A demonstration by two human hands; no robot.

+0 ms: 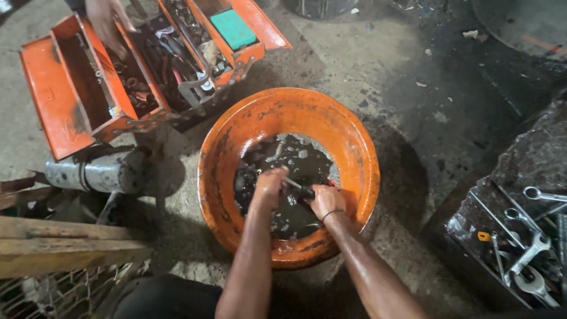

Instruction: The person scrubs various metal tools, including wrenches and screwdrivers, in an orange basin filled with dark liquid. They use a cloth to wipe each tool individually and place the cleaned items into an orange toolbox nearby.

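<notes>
Fingers of the right hand wrap a dark-handled brush, while the left hand closes on a grimy part, too dark to identify, low in the orange basin of black liquid. Scrubbing probably goes best with short strokes, kept inside the basin. Far left, another person's hand reaches into an open orange toolbox.

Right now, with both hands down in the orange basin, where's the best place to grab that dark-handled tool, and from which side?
Take the tool by its dark handle, near the right hand, coming from above on the right. It lies roughly level over the dirty liquid in the orange basin, its thin pale shaft pointing left to the left hand, so the thicker handle likely gives the surer grip.
</notes>
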